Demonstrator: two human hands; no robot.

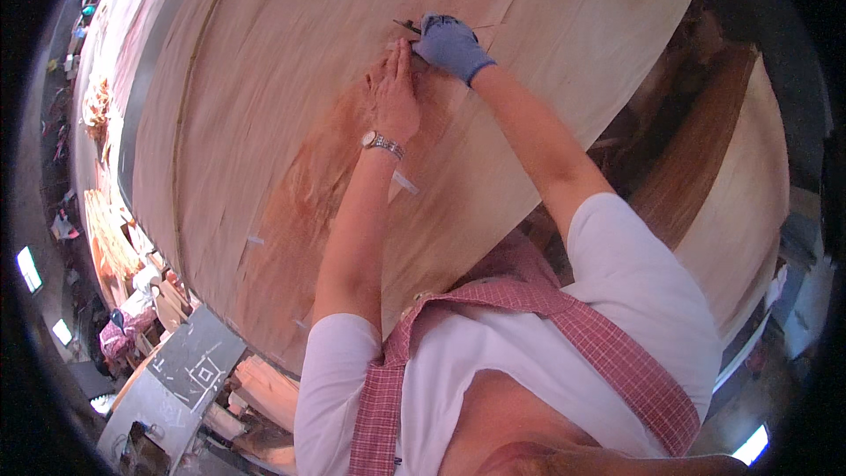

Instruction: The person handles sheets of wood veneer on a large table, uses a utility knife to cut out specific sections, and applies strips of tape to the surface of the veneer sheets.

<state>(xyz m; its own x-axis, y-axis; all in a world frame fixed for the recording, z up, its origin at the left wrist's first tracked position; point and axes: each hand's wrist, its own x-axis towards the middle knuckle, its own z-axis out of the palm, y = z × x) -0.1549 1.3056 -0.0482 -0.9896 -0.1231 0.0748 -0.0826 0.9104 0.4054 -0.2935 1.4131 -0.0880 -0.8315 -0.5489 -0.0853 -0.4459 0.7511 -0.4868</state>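
Observation:
A broad sheet of pale wood veneer (291,62) spreads in front of me, with a reddish-brown patch down its middle. On that patch my left hand (394,101) lies flat, bare, its fingers stretched forward and a metal watch (381,142) on the wrist. Just right of those fingertips, my right hand (454,47) wears a blue-grey glove and is closed around a dark, thin hand tool (407,26). The tool's narrow end points left, low over the veneer. Its handle is hidden in the glove, so the exact kind is unclear.
Small pale strips, one a piece of tape (405,182), lie on the veneer. More veneer (749,185) is at the right, beyond a dark gap. At lower left stand a grey board (198,361) with white markings, wood scraps (269,392) and a person (128,326).

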